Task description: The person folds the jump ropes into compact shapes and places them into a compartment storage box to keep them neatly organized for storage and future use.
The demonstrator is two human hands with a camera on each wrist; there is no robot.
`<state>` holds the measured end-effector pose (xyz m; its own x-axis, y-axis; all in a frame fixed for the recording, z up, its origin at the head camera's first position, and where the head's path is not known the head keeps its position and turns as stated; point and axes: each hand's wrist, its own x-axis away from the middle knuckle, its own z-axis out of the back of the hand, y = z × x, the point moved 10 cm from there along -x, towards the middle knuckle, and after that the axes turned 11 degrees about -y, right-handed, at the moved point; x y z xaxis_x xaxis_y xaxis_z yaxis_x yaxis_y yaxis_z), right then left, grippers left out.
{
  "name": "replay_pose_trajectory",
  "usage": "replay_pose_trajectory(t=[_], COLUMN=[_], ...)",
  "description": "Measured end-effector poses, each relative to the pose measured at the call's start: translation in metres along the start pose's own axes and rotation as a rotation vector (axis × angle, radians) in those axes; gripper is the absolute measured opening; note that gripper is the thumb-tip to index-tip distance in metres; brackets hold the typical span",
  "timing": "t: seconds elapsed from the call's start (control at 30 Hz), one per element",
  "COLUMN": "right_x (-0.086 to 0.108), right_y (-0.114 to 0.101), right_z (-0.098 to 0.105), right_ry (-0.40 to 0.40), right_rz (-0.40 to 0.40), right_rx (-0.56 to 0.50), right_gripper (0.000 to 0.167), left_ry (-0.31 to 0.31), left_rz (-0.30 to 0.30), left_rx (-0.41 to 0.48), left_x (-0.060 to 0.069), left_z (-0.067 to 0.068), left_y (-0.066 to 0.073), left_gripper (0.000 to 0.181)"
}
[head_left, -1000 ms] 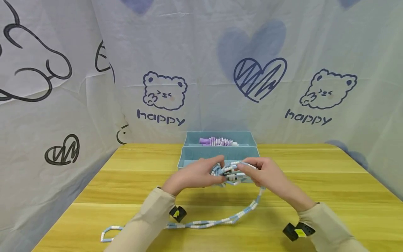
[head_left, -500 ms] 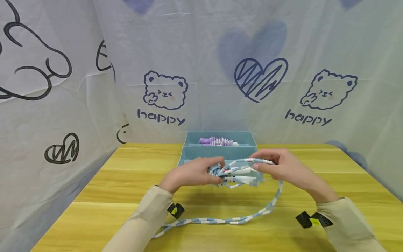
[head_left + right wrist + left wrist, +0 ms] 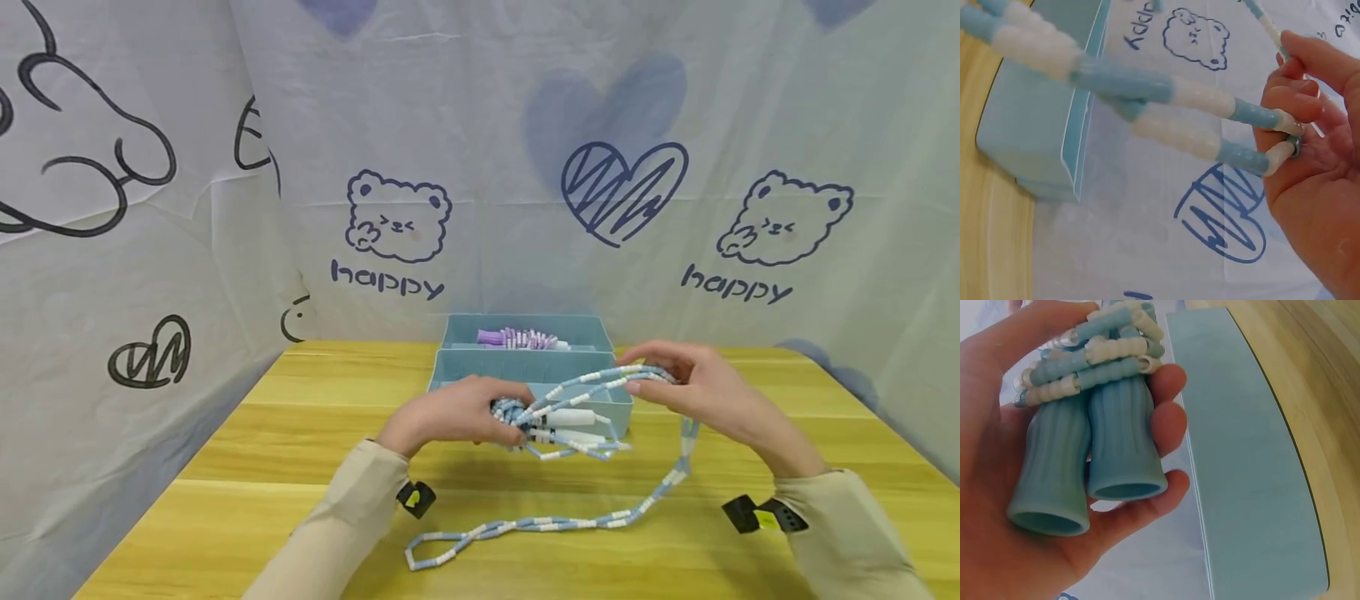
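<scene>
A beaded jump rope (image 3: 592,381) in blue and white stretches between the two hands. My left hand (image 3: 461,414) grips its two handles (image 3: 1125,440) together with beaded rope wound round them; in the left wrist view their blue flared ends point toward the camera. White handle parts (image 3: 567,418) stick out to the right of that hand. My right hand (image 3: 701,392) holds a doubled strand of the rope, which passes through its curled fingers (image 3: 1288,103). From there the rest of the rope hangs down and trails left along the table, ending in a loop (image 3: 431,552).
Behind the hands stands a light blue two-compartment box (image 3: 442,367) on the wooden table (image 3: 322,417). A purple and white beaded jump rope (image 3: 521,339) lies in its rear compartment. A printed cloth (image 3: 495,167) hangs behind the table.
My right hand has moved right, drawing the doubled strand away from the left hand. The trailing loop has slid right across the table. My left hand has stayed nearly in place.
</scene>
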<state>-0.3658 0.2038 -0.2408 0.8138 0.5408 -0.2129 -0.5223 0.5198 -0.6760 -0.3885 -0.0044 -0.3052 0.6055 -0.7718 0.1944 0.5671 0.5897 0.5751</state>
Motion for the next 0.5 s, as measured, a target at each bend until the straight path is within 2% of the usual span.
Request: replay_pose_trajectory(t=[0.1,0.17,0.33,0.4,0.5], right_x=[-0.001,-0.001,-0.002,-0.004,-0.007], right_y=[-0.001,0.000,-0.001,-0.001,0.004], right_z=[0.004,0.006,0.009,0.006,0.001], right_ry=[0.046,0.107,0.261,0.286,0.295], right_rz=[0.032,0.027,0.029,0.036,0.024], right_rx=[0.062,0.118,0.373,0.473,0.568], right_gripper=[0.024,0.022,0.022,0.024,0.026], left_ry=[-0.031,-0.052,-0.075,-0.080,-0.079], left_rz=[0.002,-0.002,-0.043,-0.059,-0.070], left_rx=[0.044,0.062,0.069,0.062,0.057], left_x=[0.000,0.000,-0.002,-0.002,-0.002], left_z=[-0.003,-0.006,-0.009,-0.010,-0.009], left_y=[-0.002,-0.001,0.010,0.014,0.018], left_gripper=[0.050,0.047,0.040,0.038,0.040])
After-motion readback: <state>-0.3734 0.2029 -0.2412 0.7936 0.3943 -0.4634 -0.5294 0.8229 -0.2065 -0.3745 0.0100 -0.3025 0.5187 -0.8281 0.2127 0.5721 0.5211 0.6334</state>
